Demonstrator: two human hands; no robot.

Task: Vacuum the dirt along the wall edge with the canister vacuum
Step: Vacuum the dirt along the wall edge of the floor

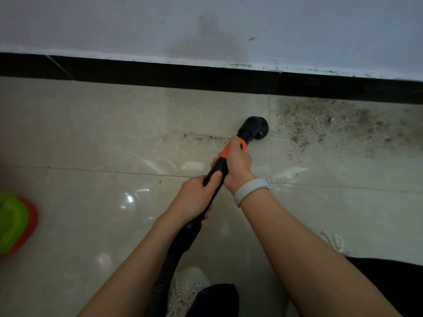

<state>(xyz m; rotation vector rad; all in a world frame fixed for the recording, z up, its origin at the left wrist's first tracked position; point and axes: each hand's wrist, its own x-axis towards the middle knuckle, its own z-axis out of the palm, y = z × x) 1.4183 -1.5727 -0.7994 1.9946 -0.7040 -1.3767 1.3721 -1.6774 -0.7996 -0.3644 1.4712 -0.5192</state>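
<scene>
A black vacuum wand (217, 172) with an orange collar (225, 151) points up and right toward the wall. Its round brush nozzle (255, 128) rests on the pale floor tile, at the left border of a wide patch of brown dirt (332, 124) lying against the black baseboard (206, 74). A thin trail of dirt (196, 137) runs left of the nozzle. My right hand (237, 163) grips the wand at the orange collar. My left hand (196, 199) grips the wand lower down. The ribbed black hose (164, 271) drops toward me.
A white wall (206, 26) rises above the baseboard. A green and orange plastic object (13, 223) sits at the left edge. My white shoe (187, 284) and dark trouser legs (389, 282) are at the bottom. A white band circles my right wrist.
</scene>
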